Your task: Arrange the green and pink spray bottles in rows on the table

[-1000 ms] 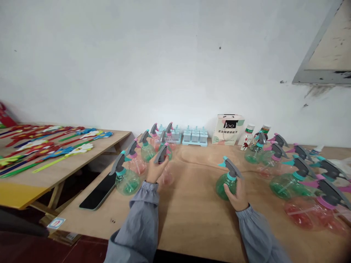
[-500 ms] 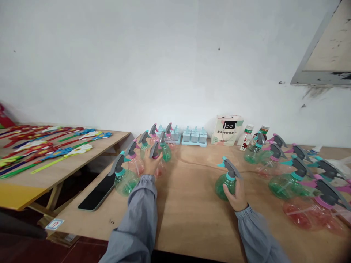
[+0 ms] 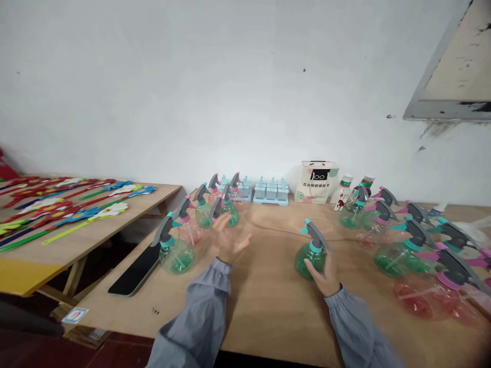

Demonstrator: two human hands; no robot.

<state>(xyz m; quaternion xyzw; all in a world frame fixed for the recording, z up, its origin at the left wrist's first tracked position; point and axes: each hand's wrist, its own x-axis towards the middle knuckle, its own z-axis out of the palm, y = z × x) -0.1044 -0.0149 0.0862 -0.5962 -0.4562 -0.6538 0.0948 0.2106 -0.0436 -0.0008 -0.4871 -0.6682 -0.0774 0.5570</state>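
Note:
My right hand (image 3: 324, 273) grips a green spray bottle (image 3: 307, 259) with a grey and turquoise trigger head, upright at the middle of the table. My left hand (image 3: 230, 240) is open, fingers apart and slightly blurred, in front of a pink spray bottle (image 3: 217, 208) that it partly hides. Around it on the left stands a group of green and pink spray bottles, among them a green spray bottle (image 3: 176, 255) nearest me and a pink spray bottle (image 3: 188, 230) behind it.
More spray bottles (image 3: 402, 258) crowd the right side. Light-blue popsicle moulds (image 3: 271, 193), a carton (image 3: 316, 184) and two drink bottles (image 3: 341, 191) line the wall. A phone (image 3: 135, 271) lies at left. Another table (image 3: 115, 230) holds colourful hand-shaped clappers (image 3: 69, 212).
My left hand has let go of the pink spray bottle's head and moved right and toward me, opening. The green bottle in my right hand has shifted slightly left in view.

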